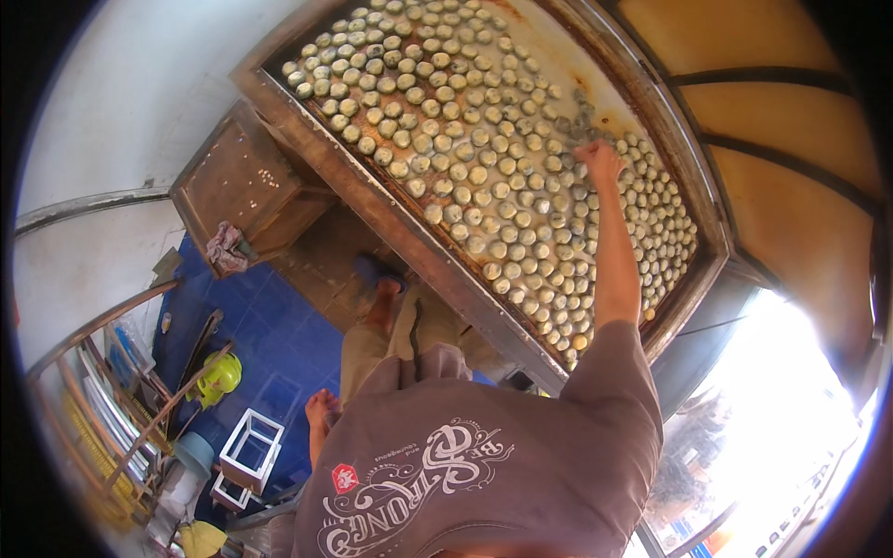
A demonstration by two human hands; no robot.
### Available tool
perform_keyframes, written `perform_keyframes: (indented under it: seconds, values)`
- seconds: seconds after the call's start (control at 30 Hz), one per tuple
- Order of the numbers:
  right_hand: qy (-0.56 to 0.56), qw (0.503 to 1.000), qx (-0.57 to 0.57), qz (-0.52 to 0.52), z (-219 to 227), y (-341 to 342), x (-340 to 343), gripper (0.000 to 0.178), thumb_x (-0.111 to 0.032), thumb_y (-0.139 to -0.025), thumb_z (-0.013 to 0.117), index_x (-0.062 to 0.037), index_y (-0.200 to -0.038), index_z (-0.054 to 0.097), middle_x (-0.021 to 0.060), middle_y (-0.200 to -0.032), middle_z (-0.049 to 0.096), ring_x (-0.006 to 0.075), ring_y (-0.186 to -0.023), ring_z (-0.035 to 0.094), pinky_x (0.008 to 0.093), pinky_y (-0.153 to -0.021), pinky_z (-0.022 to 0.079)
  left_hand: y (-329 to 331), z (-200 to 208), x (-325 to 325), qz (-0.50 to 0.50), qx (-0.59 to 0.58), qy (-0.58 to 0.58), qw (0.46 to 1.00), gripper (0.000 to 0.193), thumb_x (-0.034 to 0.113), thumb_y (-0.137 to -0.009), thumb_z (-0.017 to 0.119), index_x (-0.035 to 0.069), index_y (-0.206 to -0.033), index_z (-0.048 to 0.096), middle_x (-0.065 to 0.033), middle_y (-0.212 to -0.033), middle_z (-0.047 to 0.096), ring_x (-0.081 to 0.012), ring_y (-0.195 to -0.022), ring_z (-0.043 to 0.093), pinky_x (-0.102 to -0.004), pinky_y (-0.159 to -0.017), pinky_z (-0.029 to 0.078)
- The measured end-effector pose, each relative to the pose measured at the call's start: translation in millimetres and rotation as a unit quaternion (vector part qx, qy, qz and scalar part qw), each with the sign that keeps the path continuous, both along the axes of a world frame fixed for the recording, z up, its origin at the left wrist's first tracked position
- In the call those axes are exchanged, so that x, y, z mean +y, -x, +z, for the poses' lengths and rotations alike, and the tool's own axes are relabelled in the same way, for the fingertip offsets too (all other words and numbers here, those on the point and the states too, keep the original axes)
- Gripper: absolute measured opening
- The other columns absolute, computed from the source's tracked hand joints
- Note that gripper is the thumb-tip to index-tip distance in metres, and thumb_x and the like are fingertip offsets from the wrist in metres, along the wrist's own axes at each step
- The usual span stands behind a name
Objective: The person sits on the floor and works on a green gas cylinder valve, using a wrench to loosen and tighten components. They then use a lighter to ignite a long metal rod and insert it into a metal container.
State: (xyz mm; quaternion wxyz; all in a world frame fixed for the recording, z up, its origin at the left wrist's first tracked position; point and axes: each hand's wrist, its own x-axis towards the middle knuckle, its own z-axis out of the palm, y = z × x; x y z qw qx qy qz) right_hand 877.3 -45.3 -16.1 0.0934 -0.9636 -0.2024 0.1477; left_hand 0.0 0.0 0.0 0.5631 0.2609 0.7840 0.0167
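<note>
A large shallow wooden-framed tray (391,200) fills the upper part of the view. Spread over its stained surface are a great many small round pieces (479,174), pale yellow on top with dark greenish sides. They look like little dough balls or cakes, but I cannot tell their exact kind. My right arm reaches across the tray, and my right hand (601,162) is low among the pieces toward the far right. Its fingers are curled together; what they hold, if anything, is too small to make out. Greyish, blurred pieces lie just beyond the fingertips. My left hand is out of view.
A wooden box or stand (233,186) with small bits and a crumpled cloth (228,248) adjoins the tray on the left. Below, on blue floor tiles, are a yellow-green helmet-like object (220,374), a white-framed box (251,446) and a wooden rack (102,428). Brown panels curve along the right.
</note>
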Motion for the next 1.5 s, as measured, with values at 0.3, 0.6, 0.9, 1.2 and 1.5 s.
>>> perform_keyframes:
  seconds: [0.3,0.6,0.9,1.2,1.5]
  values:
    - [0.056,0.998,-0.020,0.011,4,16,-17,0.026,-0.031,-0.080,0.080,-0.0108,-0.090,0.066,0.0087,-0.085,0.070,0.0303,-0.089,0.064,0.0512,-0.092,0.032,-6,-3,8,0.039,-0.009,-0.006,0.999,0.024,0.029,-0.093,0.068,0.009,-0.104,0.063,-0.0068,-0.095,0.068,-0.0203,-0.082,0.067,-0.0381,-0.068,0.055]
    - [0.081,0.997,0.009,-0.016,7,30,16,0.026,-0.033,-0.087,0.072,-0.0097,-0.096,0.065,0.0086,-0.087,0.070,0.0299,-0.093,0.064,0.0520,-0.097,0.030,6,0,17,0.028,-0.031,-0.037,0.998,0.022,0.026,-0.092,0.070,0.009,-0.104,0.062,-0.0072,-0.094,0.067,-0.0209,-0.081,0.067,-0.0384,-0.066,0.055]
    - [0.095,0.995,-0.021,-0.002,6,29,-34,0.026,-0.035,-0.085,0.071,-0.0139,-0.100,0.071,0.0092,-0.100,0.070,0.0295,-0.099,0.063,0.0541,-0.091,0.036,-16,9,27,0.050,-0.013,-0.010,0.999,0.023,0.026,-0.092,0.070,0.009,-0.103,0.062,-0.0073,-0.095,0.067,-0.0214,-0.082,0.066,-0.0385,-0.064,0.055]
    - [0.029,0.995,-0.087,0.026,-6,46,-64,0.027,-0.028,-0.082,0.077,-0.0126,-0.094,0.059,0.0037,-0.100,0.069,0.0271,-0.094,0.063,0.0529,-0.087,0.035,-13,4,32,-0.031,-0.007,0.001,0.999,0.024,0.028,-0.090,0.071,0.010,-0.103,0.063,-0.0054,-0.091,0.068,-0.0199,-0.080,0.067,-0.0374,-0.062,0.054]
    - [-0.011,0.991,-0.105,0.079,8,96,-67,0.027,-0.024,-0.080,0.077,-0.0095,-0.094,0.060,0.0093,-0.088,0.068,0.0284,-0.099,0.061,0.0507,-0.089,0.035,-29,7,38,0.023,-0.019,-0.001,1.000,0.023,0.028,-0.092,0.069,0.010,-0.104,0.062,-0.0064,-0.096,0.068,-0.0213,-0.084,0.068,-0.0393,-0.068,0.056]
